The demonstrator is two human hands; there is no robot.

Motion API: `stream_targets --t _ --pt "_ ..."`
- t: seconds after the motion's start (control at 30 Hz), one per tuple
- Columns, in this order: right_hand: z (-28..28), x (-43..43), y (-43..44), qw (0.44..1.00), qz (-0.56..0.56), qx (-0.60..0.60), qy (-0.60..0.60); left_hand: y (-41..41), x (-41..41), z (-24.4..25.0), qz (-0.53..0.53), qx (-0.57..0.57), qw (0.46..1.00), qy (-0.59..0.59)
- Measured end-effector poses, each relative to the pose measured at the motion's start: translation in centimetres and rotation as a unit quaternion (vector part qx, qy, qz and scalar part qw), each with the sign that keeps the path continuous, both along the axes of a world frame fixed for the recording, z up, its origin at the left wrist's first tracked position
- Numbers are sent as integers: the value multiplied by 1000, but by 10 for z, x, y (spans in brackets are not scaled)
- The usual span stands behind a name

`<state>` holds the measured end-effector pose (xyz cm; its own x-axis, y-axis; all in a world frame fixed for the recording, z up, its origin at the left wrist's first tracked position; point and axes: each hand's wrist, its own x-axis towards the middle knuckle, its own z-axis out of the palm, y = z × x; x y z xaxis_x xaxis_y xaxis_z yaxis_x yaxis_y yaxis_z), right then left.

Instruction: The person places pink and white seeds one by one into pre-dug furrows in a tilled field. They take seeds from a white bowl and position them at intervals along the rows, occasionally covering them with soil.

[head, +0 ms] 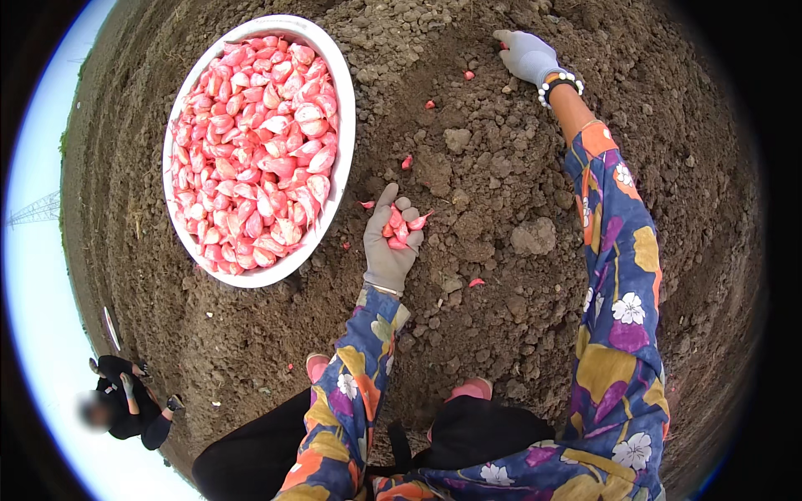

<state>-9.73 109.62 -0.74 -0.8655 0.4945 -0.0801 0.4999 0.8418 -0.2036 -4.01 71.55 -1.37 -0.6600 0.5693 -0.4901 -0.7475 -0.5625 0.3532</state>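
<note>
My left hand [387,257], in a pale work glove, is turned palm up and cups several pink-red garlic cloves [398,228] under its curled fingers. My right hand [529,57], gloved in light grey, reaches far out over the soil at the upper right. A red garlic clove [503,46] shows at its fingertips, mostly hidden by the fingers, close to the ground. Single cloves lie apart on the soil between my hands, among them one clove [407,162] near my left fingers and another clove [468,75] beside my right hand.
A white oval basin [346,125] heaped with garlic cloves [257,150] rests on the soil left of my left hand. Clods such as a large lump [533,237] dot the tilled earth. My pink shoes [471,389] are below. Another person [128,397] crouches at the far left.
</note>
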Motion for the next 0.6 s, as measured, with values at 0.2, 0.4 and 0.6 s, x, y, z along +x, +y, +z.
stream_targets --t 0.2,0.4,0.6 --pt "75 131 -162 949 170 -198 179 0 0 10 6 44 998 -44" --pt "76 205 -240 856 3 -489 168 16 50 54 -31 34 999 28" --pt "55 237 -241 580 -187 -762 218 25 77 54 -100 35 993 54"
